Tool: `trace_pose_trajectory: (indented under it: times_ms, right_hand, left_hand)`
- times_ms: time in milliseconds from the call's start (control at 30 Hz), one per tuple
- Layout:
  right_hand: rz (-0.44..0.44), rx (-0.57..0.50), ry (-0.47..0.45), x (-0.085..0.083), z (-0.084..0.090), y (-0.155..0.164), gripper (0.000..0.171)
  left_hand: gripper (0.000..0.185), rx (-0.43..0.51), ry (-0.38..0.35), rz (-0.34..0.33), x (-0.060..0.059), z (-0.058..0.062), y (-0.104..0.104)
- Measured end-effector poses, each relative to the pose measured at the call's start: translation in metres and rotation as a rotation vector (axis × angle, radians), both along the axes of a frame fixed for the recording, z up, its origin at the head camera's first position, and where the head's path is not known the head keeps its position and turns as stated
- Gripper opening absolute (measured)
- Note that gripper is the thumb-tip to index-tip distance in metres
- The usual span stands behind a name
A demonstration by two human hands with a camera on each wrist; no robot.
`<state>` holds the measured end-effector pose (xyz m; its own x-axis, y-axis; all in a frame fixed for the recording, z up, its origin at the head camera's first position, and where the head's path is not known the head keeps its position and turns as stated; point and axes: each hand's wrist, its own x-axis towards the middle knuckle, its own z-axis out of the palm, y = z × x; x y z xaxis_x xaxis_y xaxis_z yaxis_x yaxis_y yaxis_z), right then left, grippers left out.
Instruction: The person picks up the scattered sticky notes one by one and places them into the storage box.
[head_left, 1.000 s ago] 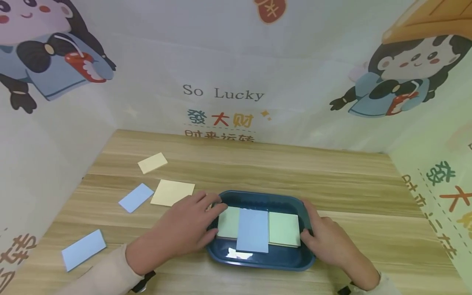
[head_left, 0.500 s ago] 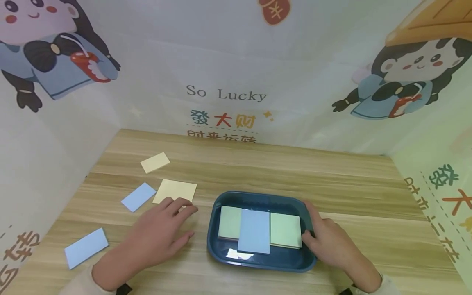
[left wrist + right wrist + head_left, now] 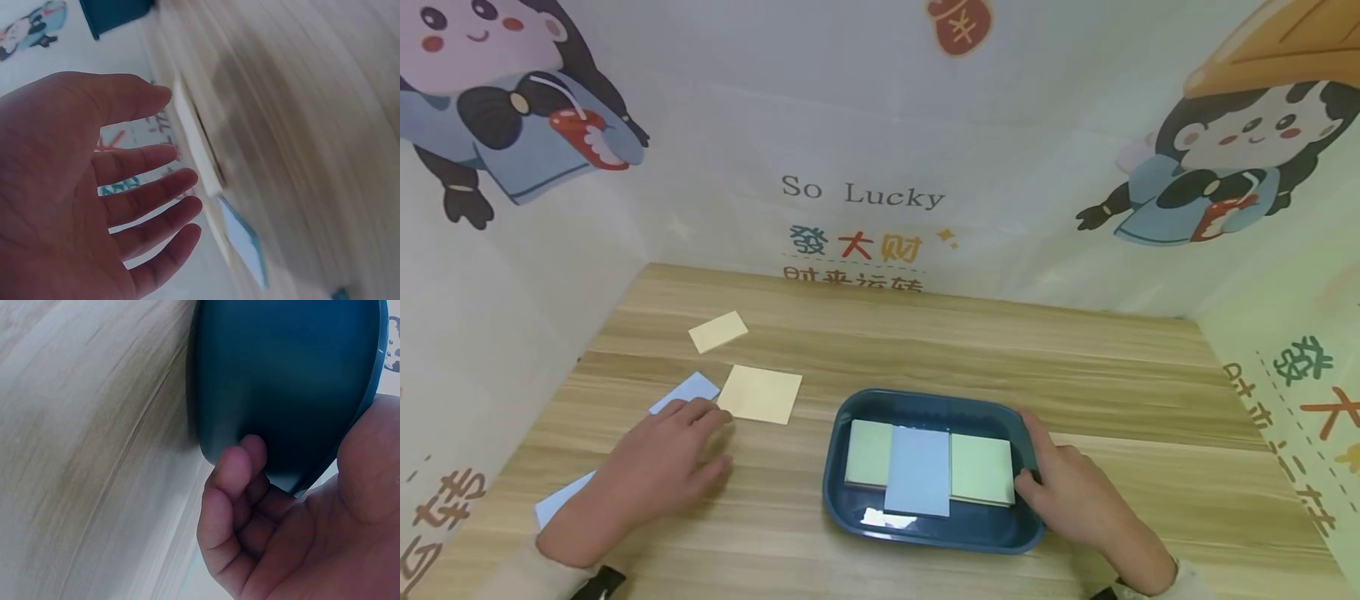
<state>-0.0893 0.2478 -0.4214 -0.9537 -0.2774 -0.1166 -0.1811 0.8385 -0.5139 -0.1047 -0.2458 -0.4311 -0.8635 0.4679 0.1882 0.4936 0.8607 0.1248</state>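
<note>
A dark blue tray (image 3: pixel 850 500) sits near the front middle of the wooden table, holding two pale green pads (image 3: pixel 981 468) with a light blue note (image 3: pixel 917 471) laid across them. My right hand (image 3: pixel 1056 483) grips the tray's right rim; in the right wrist view its fingers (image 3: pixel 234 481) curl under the tray (image 3: pixel 281 375). My left hand (image 3: pixel 685 437) is off the tray, open and holding nothing. Its fingertips lie at a light blue note (image 3: pixel 691 387) beside a yellow pad (image 3: pixel 760 394). In the left wrist view the left hand (image 3: pixel 125 187) is spread near the yellow pad (image 3: pixel 194 150).
A small yellow note (image 3: pixel 718 331) lies farther back on the left. Another light blue note (image 3: pixel 561 498) lies at the front left, partly under my left forearm. Printed backdrop walls (image 3: pixel 865 125) close in the table at the back and on both sides.
My left hand has left the tray's left rim and moved left across the table to the blue note beside the yellow pad. The right hand and the tray have stayed put.
</note>
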Motion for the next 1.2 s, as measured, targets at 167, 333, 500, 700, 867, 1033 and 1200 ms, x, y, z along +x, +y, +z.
trace_pose_trajectory:
  times_ms: [167,333,500,700,867,1033,1200]
  right_hand:
    - [0.001,0.001,-0.001,0.000,-0.001,0.001,0.077]
    - [0.008,-0.001,0.005,-0.001,-0.002,0.001,0.076]
    - [0.015,-0.003,0.021,-0.001,-0.002,0.002,0.076]
    - [0.012,-0.004,0.023,-0.001,-0.002,0.001,0.076]
    - [0.017,-0.011,0.024,-0.001,-0.002,0.001,0.076]
    - [0.015,-0.025,0.017,-0.001,-0.001,0.001,0.076]
    - [0.010,-0.027,0.013,-0.001,-0.001,0.002,0.076]
  left_hand:
    - [0.043,-0.010,-0.033,0.024,-0.011,-0.009,-0.018]
    - [0.053,-0.015,-0.059,0.064,-0.021,-0.014,-0.033]
    - [0.057,-0.029,-0.104,0.113,-0.028,-0.015,-0.044]
    - [0.056,-0.034,-0.140,0.150,-0.037,-0.014,-0.050]
    - [0.055,-0.037,-0.149,0.196,-0.044,-0.014,-0.051]
    - [0.056,-0.076,-0.132,0.228,-0.048,-0.013,-0.049]
    - [0.055,-0.089,-0.094,0.205,-0.051,-0.012,-0.047]
